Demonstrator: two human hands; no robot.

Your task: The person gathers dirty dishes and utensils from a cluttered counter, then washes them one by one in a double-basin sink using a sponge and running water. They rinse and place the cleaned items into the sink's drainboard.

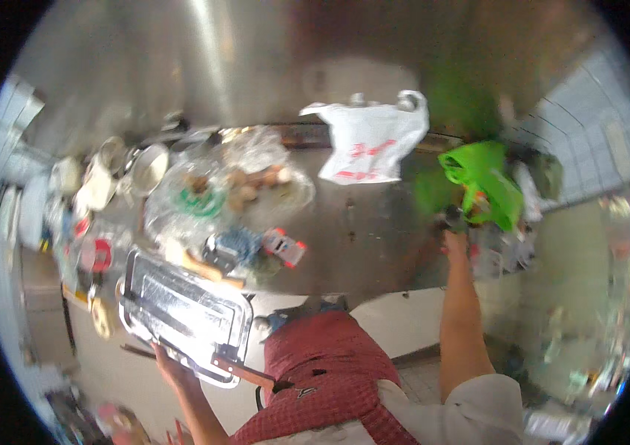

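My left hand [173,364] grips the near edge of a shiny rectangular metal tray [181,322], which is tilted. A knife with a brown wooden handle [245,374] lies across the tray, its handle sticking out past the right corner towards my red apron [326,356]. My right hand [454,240] reaches out over the right side of a stainless steel counter [359,239], blurred by motion. A small dark object [452,216] shows at its fingertips; whether it is held cannot be made out. Just beyond is a bright green bag [493,189].
A white plastic bag with red writing [367,144] is at the counter's back. To the left are clear plastic bags of food [198,194], a white enamel-like cup [149,168], a red-and-white packet [284,247] and a blue cloth-like bundle [242,245]. A tiled wall [576,128] bounds the right.
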